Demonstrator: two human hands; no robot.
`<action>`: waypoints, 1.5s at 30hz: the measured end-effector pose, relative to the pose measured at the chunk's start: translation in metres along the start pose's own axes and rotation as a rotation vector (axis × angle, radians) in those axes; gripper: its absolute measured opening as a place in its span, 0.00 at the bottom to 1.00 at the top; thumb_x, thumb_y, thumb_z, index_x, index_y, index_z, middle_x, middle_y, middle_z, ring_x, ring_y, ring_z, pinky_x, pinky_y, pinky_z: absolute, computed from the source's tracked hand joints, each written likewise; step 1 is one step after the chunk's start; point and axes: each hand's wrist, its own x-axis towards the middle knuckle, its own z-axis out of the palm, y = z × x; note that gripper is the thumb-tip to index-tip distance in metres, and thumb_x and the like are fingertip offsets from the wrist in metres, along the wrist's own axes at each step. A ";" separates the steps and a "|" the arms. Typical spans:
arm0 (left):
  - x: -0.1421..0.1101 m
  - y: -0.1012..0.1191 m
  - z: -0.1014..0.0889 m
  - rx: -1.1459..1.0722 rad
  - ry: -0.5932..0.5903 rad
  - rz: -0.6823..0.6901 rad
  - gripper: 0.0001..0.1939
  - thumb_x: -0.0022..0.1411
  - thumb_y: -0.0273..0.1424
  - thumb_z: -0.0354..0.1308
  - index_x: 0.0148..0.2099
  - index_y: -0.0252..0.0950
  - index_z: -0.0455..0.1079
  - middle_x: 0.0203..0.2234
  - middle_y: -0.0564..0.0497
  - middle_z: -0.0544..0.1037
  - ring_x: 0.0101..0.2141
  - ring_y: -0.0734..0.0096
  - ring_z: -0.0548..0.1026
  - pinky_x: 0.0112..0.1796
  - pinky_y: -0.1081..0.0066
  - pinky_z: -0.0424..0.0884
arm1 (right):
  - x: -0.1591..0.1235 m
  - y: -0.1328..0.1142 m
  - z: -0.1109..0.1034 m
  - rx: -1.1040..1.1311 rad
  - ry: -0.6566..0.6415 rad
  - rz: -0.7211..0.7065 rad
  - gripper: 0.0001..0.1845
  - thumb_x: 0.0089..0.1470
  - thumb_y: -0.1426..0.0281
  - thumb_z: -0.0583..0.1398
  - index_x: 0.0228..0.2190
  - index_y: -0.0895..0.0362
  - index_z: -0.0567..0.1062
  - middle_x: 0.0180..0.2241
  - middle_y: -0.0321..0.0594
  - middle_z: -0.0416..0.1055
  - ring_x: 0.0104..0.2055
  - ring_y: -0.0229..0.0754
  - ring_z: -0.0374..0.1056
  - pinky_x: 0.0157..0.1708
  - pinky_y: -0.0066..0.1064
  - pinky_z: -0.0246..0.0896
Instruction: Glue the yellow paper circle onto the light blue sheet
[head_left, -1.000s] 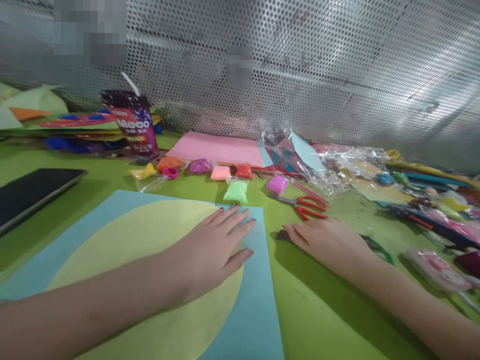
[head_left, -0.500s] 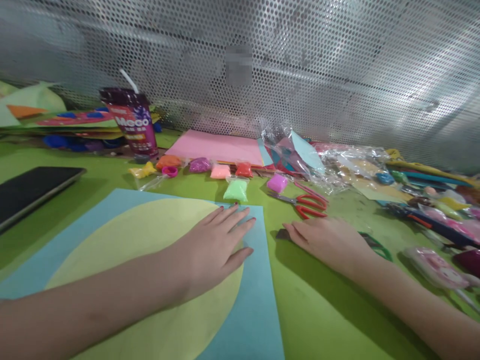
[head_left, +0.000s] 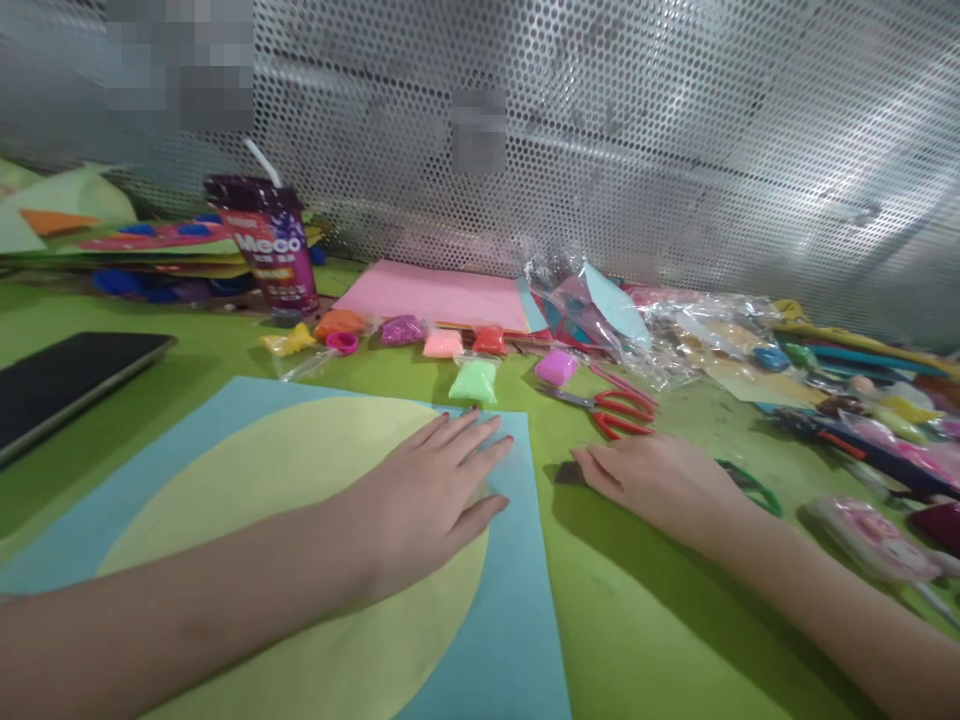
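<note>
One blue sheet (head_left: 517,610) lay on the green table (head_left: 630,640), its yellow circle (head_left: 285,460) beneath the spread left hand (head_left: 431,490), seemingly for steadying, while the right hand (head_left: 656,475) partly hid a dark object (head_left: 570,473), its grip impossible to tell.

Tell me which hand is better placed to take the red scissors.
Probably the right hand, near the handles of the red scissors, though partly covering a dark object. The left hand lies spread on the yellow circle.
</note>
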 end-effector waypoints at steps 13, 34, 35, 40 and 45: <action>0.001 0.000 0.001 0.018 -0.010 0.002 0.30 0.66 0.46 0.32 0.64 0.37 0.47 0.63 0.50 0.45 0.62 0.60 0.42 0.59 0.55 0.43 | 0.000 -0.001 -0.003 -0.032 -0.037 0.047 0.24 0.62 0.66 0.41 0.26 0.57 0.72 0.21 0.38 0.70 0.23 0.39 0.65 0.20 0.32 0.34; 0.000 -0.002 0.005 0.024 0.044 0.012 0.29 0.66 0.45 0.32 0.64 0.39 0.49 0.63 0.51 0.47 0.62 0.62 0.45 0.59 0.58 0.42 | 0.001 -0.005 -0.001 -0.009 -0.002 0.109 0.23 0.62 0.65 0.42 0.25 0.57 0.71 0.20 0.38 0.70 0.23 0.40 0.66 0.20 0.32 0.33; 0.000 -0.002 0.005 0.026 0.050 0.010 0.29 0.66 0.46 0.32 0.63 0.39 0.49 0.63 0.51 0.47 0.62 0.61 0.45 0.58 0.58 0.43 | 0.000 -0.005 -0.002 -0.021 0.002 0.073 0.24 0.62 0.65 0.42 0.25 0.57 0.71 0.20 0.38 0.70 0.23 0.40 0.67 0.20 0.33 0.33; 0.000 -0.002 0.005 0.029 0.067 0.022 0.28 0.66 0.45 0.32 0.63 0.39 0.50 0.63 0.51 0.48 0.61 0.62 0.46 0.58 0.58 0.44 | -0.001 -0.001 -0.001 -0.047 0.026 -0.064 0.24 0.62 0.67 0.41 0.25 0.58 0.71 0.19 0.39 0.69 0.21 0.39 0.65 0.20 0.33 0.35; 0.000 -0.001 0.004 0.028 0.061 0.022 0.28 0.66 0.45 0.33 0.63 0.38 0.50 0.62 0.51 0.48 0.61 0.61 0.46 0.58 0.58 0.44 | 0.001 0.002 0.001 -0.026 0.023 -0.064 0.25 0.62 0.66 0.41 0.23 0.57 0.70 0.18 0.37 0.69 0.20 0.37 0.64 0.20 0.32 0.36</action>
